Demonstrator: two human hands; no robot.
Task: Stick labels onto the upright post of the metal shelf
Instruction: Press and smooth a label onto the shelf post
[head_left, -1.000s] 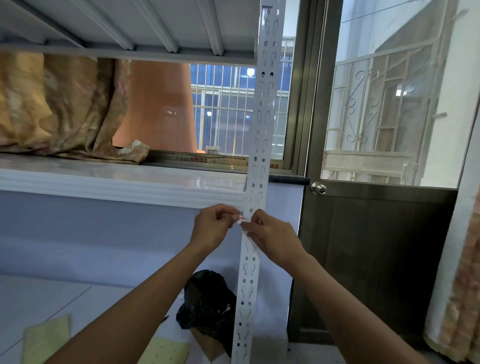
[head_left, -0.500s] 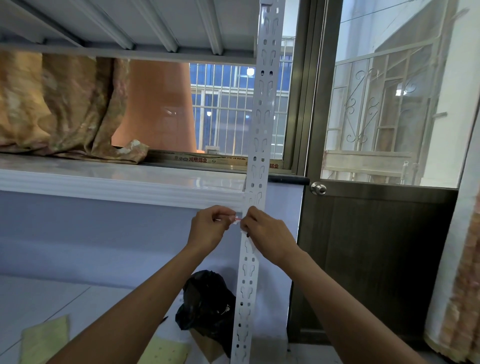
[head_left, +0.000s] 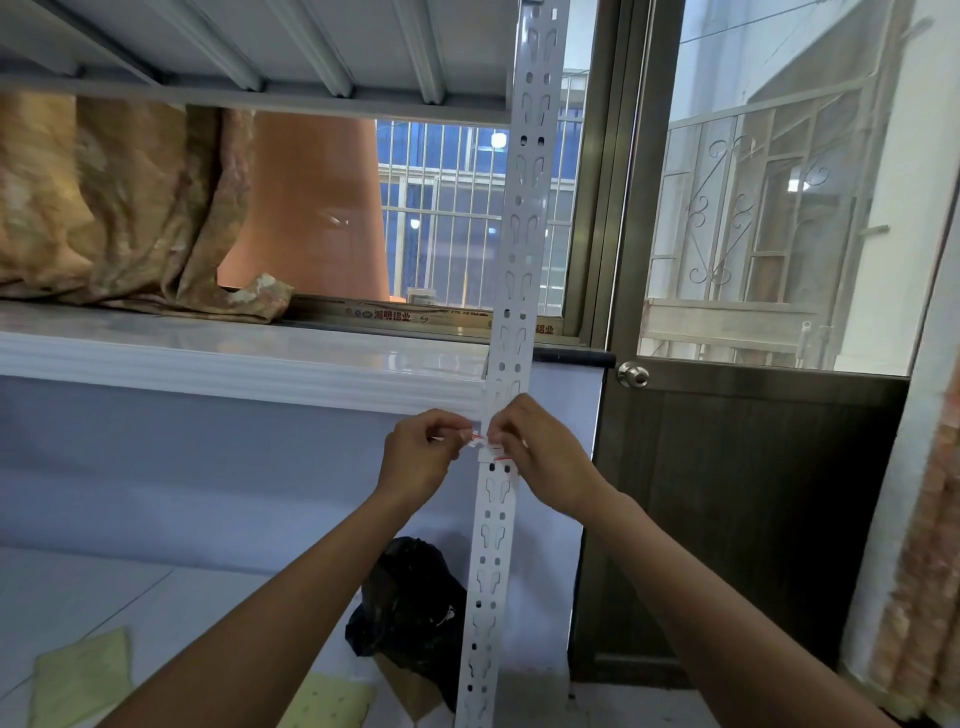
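The white perforated upright post (head_left: 514, 260) of the metal shelf runs from top to bottom at the centre. A small white label with red edges (head_left: 491, 451) lies across the post at hand height. My left hand (head_left: 421, 457) pinches the label's left end just left of the post. My right hand (head_left: 540, 457) holds its right end against the post's front, and its fingers hide part of the label.
A shelf board (head_left: 249, 78) spans overhead at left. Behind the post runs a white window ledge (head_left: 218, 358) with a bunched curtain (head_left: 114, 208). A brown door (head_left: 743, 493) with a knob (head_left: 632, 374) stands at right. A black bag (head_left: 410, 603) and yellow cloths (head_left: 78, 675) lie on the floor.
Both hands have risen slightly along the post. The label, earlier pinched between the fingertips, now lies spread across the post's front.
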